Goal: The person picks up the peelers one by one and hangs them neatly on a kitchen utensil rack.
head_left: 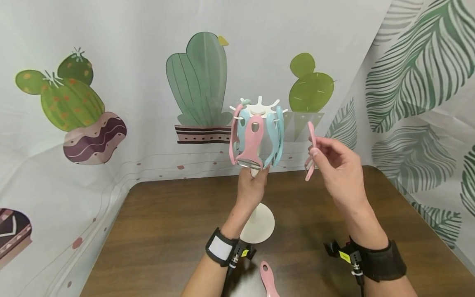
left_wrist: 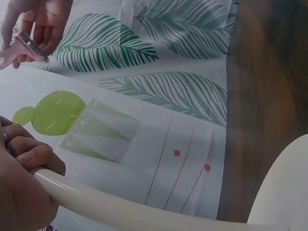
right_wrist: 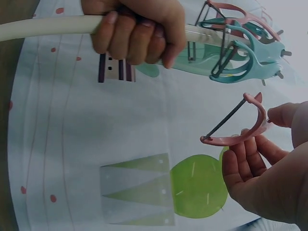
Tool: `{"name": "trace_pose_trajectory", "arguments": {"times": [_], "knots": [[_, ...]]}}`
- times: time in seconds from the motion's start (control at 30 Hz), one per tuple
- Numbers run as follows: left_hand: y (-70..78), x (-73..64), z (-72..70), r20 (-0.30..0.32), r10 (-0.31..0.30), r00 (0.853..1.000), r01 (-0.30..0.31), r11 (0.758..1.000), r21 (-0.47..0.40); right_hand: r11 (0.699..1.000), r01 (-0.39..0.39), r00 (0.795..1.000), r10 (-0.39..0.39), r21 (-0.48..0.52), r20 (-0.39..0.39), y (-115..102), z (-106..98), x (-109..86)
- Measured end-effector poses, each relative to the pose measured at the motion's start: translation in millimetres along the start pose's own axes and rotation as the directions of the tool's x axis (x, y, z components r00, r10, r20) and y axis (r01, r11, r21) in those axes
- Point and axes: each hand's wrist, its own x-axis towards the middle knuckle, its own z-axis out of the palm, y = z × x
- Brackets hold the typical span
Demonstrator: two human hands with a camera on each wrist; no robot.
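My left hand (head_left: pixel 251 190) grips the pole (left_wrist: pixel 110 199) of a white stand, fingers wrapped round it below the top. Prongs ring the stand's head (head_left: pixel 259 109), and several pink and light-blue peelers hang from them; a pink peeler (head_left: pixel 253 140) faces me at the front. To the right of the stand, my right hand (head_left: pixel 343 175) pinches another pink peeler (head_left: pixel 311 131) between thumb and fingers, held up in the air. Its Y-shaped head and blade (right_wrist: pixel 225 118) show in the right wrist view, pointing away from the fingertips.
One more pink peeler (head_left: pixel 268 279) lies on the dark wooden table (head_left: pixel 167 235) near me. The stand's round white base (head_left: pixel 264 227) is behind my left wrist. A hanging cloth (head_left: pixel 148 90) printed with cacti and leaves closes off the back and sides.
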Motion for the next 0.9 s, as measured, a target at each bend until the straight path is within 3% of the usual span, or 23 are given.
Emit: {"name": "trace_pose_trajectory", "arguments": {"times": [0.23,0.6,0.9], "knots": [[-0.7,0.2,0.8,-0.003,0.014,1.0,-0.014,1.0,0.013,0.993,0.046,0.998,-0.049,0.112,0.026,-8.5,2.8,15.0],[-0.1,1.7,0.7,0.0,0.033,0.999,-0.033,0.999,0.0,0.987,0.103,0.992,-0.11,0.122,0.055,-15.6,9.2,34.2],[0.6,0.8,1.9,-0.009,0.018,1.0,-0.018,1.0,-0.017,0.996,0.061,0.995,-0.066,0.073,0.069,-17.2,15.1,48.8]]}}
